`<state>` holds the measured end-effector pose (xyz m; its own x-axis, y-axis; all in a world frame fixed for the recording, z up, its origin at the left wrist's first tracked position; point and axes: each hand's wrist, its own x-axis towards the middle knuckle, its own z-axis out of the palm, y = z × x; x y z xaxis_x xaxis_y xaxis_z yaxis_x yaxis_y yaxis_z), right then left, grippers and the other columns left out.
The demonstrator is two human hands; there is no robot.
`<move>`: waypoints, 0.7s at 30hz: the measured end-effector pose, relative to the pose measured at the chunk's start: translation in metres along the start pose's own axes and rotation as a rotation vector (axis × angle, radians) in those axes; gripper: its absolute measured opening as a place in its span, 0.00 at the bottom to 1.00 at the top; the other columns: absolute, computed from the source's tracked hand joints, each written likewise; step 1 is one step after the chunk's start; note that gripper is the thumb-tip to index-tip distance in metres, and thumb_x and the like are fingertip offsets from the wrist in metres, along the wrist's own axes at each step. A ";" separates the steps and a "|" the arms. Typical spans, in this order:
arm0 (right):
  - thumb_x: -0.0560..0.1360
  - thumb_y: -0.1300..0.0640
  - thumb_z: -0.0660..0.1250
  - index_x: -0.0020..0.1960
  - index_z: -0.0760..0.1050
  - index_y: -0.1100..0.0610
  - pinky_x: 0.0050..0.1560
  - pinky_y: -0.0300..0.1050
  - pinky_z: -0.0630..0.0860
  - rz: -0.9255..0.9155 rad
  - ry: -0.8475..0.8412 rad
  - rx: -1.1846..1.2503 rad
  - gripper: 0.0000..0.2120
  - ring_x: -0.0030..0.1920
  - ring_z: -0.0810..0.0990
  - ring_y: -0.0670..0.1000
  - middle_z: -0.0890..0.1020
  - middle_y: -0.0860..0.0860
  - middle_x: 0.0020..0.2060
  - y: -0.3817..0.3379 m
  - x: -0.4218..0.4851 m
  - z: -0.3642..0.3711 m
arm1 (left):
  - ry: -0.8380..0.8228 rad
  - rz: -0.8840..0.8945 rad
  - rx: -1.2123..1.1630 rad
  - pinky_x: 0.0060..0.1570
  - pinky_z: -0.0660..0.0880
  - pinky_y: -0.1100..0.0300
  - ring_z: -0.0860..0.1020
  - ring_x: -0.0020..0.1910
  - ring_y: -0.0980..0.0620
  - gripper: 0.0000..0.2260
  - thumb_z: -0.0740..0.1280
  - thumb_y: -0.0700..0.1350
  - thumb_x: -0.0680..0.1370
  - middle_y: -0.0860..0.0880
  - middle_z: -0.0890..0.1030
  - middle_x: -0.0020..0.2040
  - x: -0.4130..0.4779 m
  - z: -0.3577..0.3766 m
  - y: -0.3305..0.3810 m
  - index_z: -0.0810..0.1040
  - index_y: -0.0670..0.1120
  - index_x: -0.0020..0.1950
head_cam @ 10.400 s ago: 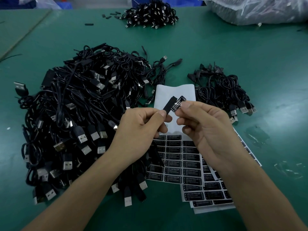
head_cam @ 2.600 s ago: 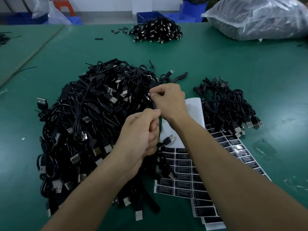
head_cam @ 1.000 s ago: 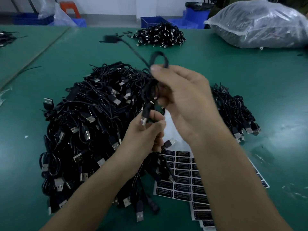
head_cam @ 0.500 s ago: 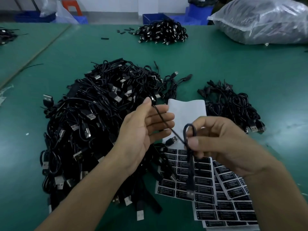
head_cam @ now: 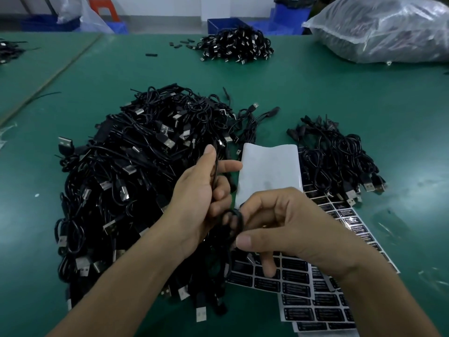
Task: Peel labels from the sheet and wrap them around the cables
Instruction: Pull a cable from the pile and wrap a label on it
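Big cable pile [head_cam: 136,178] is sitting left, likely unlabelled; smaller pile [head_cam: 335,156] right is looking done. Label sheet [head_cam: 269,171] is showing a bare top, many rows left. Left hand [head_cam: 201,200] and right hand [head_cam: 286,227], close together, are both gripping one cable [head_cam: 215,171].

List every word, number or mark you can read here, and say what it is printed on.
Black labels: several lines of white print, too small and blurred to read.
Peeled white part of the top sheet: blank, no print.
Cable piles, clear bag, blue bins: no text visible.
No text here is clear enough to quote.
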<state>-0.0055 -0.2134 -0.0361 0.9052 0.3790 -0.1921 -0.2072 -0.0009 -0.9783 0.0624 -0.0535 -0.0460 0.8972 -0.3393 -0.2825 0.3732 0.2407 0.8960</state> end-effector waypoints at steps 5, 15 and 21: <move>0.71 0.49 0.73 0.47 0.85 0.50 0.28 0.29 0.72 -0.014 0.291 -0.114 0.07 0.23 0.76 0.45 0.87 0.53 0.40 -0.004 -0.005 -0.010 | -0.098 0.041 0.126 0.17 0.63 0.65 0.60 0.19 0.57 0.25 0.55 0.60 0.84 0.52 0.62 0.24 -0.002 -0.002 0.000 0.86 0.48 0.44; 0.76 0.46 0.70 0.48 0.74 0.44 0.36 0.35 0.66 0.155 0.915 -0.678 0.06 0.40 0.76 0.40 0.80 0.44 0.35 0.013 -0.008 -0.034 | -0.046 0.011 0.184 0.21 0.56 0.64 0.57 0.20 0.56 0.26 0.58 0.66 0.79 0.52 0.59 0.23 -0.009 -0.003 0.002 0.73 0.50 0.29; 0.72 0.47 0.74 0.60 0.71 0.41 0.48 0.50 0.79 0.126 0.784 -0.398 0.20 0.42 0.85 0.50 0.85 0.51 0.37 0.010 -0.006 -0.031 | -0.055 0.038 0.249 0.21 0.54 0.65 0.55 0.20 0.56 0.17 0.59 0.61 0.81 0.53 0.60 0.23 -0.008 0.001 -0.001 0.72 0.48 0.46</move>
<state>-0.0014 -0.2441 -0.0469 0.9083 -0.3883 -0.1554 -0.3104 -0.3766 -0.8728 0.0548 -0.0519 -0.0448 0.8927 -0.3848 -0.2346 0.2639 0.0245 0.9642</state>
